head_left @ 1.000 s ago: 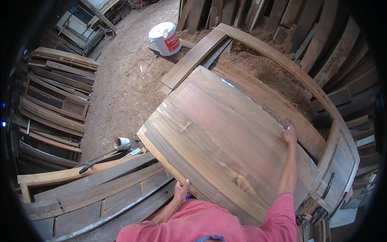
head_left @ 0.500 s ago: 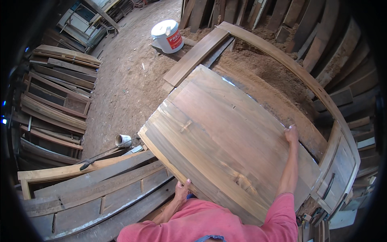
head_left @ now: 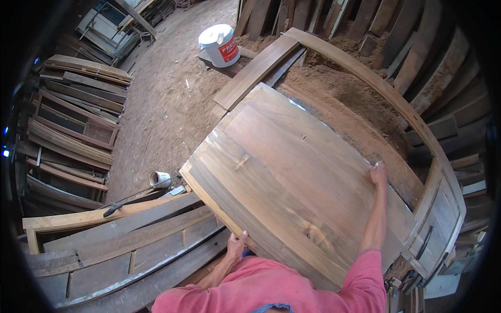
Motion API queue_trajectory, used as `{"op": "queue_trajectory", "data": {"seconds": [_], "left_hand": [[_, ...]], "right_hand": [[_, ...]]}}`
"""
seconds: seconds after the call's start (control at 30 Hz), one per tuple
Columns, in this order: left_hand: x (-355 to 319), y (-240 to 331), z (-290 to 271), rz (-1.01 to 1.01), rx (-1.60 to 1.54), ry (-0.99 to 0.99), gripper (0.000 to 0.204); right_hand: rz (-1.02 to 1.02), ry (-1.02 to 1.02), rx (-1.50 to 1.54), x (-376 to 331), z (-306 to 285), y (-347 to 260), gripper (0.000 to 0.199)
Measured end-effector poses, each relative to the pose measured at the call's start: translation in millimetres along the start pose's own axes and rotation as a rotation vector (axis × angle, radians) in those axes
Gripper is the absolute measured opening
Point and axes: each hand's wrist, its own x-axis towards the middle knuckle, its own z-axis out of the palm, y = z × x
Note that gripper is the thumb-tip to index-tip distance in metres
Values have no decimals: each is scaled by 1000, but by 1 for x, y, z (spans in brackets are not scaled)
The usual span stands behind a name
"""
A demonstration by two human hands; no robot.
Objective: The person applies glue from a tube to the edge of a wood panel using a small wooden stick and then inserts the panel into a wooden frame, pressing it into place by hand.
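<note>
A broad wooden panel (head_left: 282, 172), made of several boards joined edge to edge, lies tilted across in front of me. My left hand (head_left: 237, 245) grips its near edge, thumb on top and fingers partly hidden below. My right hand (head_left: 378, 172) is closed over the far edge, its fingertips out of sight beyond the rim. White glue-like smears (head_left: 296, 105) show along that far edge. Beyond the panel a large wooden door frame (head_left: 365, 70) curves round to the right, with a wide wooden rail (head_left: 261, 73) at its left end.
A white lidded bucket (head_left: 218, 46) with a red label stands at the far side. A small white pot (head_left: 159, 179) lies near a bar clamp (head_left: 125, 204) on the left. Stacked boards and frames (head_left: 78, 125) line the left; planks (head_left: 407, 41) lean behind sawdust (head_left: 334, 83).
Almost nothing differs. The view has shifted very slightly, while both hands keep the same places on the panel.
</note>
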Motion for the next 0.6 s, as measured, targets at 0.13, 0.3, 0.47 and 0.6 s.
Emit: {"op": "queue_trajectory", "data": {"seconds": [0.13,0.3,0.47,0.6], "left_hand": [[-1,-6,-1,14,3,12,52],[-5,-10,4,32,-4,14,47],[-9,-8,11,41,24,45,44],[-5,-17,3,15,31,53,42]], "right_hand": [[33,-70,47,-3,-12,-11,39],[30,14,74,3,-6,1,37],[-18,-26,78,8,-11,0,39],[-10,-49,53,-4,-20,-18,40]]}}
